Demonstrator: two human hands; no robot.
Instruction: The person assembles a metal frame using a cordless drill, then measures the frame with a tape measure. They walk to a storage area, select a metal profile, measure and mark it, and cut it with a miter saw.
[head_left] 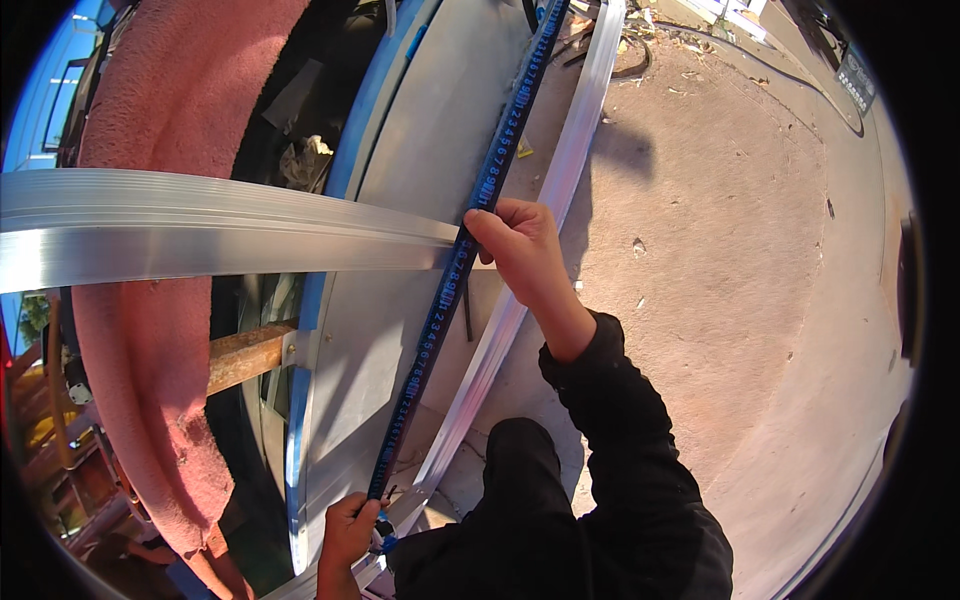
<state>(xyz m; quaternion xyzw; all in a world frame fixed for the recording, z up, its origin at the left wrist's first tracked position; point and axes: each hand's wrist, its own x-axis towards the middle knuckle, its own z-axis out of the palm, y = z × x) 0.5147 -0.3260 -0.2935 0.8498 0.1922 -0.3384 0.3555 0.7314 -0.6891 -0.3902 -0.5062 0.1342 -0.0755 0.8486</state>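
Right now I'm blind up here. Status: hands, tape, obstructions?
Left hand on lower end of tape measure; right hand pinching it at end of silver bar. Tape extended, blue markings showing. Right hand hides some.

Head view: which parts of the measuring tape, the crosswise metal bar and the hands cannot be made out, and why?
All in the head view:
Measuring tape: upper end, cut off by the top edge.
Crosswise metal bar: left end, cut off by the left edge.
Right hand: some fingertips, hidden by itself.
Left hand: curled fingertips, hidden likewise.
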